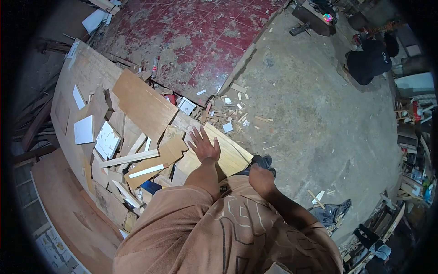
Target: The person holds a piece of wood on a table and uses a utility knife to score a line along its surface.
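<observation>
My left hand [203,145] lies with its fingers spread, flat on a pale wooden board [232,153] at the bench's near right edge. My right hand [262,179] is closed at the board's right end, against a dark hand tool [263,162]. My fingers hide most of the tool, and its exact kind does not show. Left of my left hand are a torn brown cardboard-like sheet [172,148] and a pale wooden strip [130,158].
A long plywood bench [93,59] carries a brown panel [143,100], white-faced offcuts [84,130] and several scraps. Wood bits [223,112] litter the concrete floor [301,100]. Red tiles [205,41] lie beyond. A person in a dark shirt [368,61] is at upper right.
</observation>
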### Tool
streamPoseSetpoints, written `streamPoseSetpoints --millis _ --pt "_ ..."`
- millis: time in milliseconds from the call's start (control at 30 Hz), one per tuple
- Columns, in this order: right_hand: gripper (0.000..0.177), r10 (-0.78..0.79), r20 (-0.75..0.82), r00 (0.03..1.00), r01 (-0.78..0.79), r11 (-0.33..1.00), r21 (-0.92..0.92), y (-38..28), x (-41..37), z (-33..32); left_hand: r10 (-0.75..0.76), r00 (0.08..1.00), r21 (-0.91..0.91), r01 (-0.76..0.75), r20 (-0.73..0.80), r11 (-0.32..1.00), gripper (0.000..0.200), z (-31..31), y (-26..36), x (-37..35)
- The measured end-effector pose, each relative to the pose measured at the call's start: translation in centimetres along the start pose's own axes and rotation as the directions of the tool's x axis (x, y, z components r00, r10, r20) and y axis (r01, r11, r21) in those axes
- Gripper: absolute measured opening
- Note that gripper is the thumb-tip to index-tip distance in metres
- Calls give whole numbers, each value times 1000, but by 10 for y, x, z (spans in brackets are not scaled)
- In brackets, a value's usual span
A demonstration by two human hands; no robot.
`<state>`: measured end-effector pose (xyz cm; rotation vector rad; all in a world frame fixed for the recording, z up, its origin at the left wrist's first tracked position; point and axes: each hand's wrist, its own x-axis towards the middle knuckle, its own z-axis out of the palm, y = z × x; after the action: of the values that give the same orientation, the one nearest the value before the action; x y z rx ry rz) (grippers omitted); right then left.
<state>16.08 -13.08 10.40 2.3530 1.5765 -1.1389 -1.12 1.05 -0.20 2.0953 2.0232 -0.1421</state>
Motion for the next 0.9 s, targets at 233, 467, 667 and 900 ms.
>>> streamPoseSetpoints --millis 233,467,667,900 --pt "19 -30 -58 998 29 999 -20 -21 93 51 10 1000 -15 -10 -7 1000 81 0 1 -3" --pt "24 -67 96 993 74 995 -73 -8 11 -15 10 1000 -13 -10 5 1000 80 -1 1 0" --pt "27 38 257 966 -8 993 -116 -29 33 -14 -4 1000 -8 4 26 1000 81 -4 2 0" --pt "26 128 36 991 -129 991 37 -26 91 55 11 1000 14 -12 24 1000 82 -3 0 1"
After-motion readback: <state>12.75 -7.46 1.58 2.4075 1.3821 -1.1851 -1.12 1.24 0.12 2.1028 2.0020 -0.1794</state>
